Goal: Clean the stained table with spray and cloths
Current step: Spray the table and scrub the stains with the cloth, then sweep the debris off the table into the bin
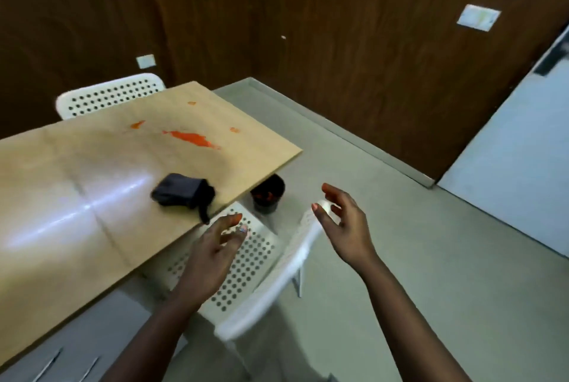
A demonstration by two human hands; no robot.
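Nothing was cleaned yet: orange stains (192,138) covered the bench (92,196), dark cloth (181,190) lay unused, both hands' fingers (229,223) were loose and empty.

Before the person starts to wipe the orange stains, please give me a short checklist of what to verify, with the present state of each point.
1. Stains located: ok. The orange stains lie on the far part of the table.
2. Cloth within reach: ok. A dark cloth lies near the table edge, one end hanging over it.
3. Hands free: ok. The left hand and the right hand are open and hold nothing.
4. Spray bottle ready: not ok. None is in view.
5. Second cloth: cannot tell. Only one shows.
6. Way to the table: not ok. A white chair stands between the person and the table.
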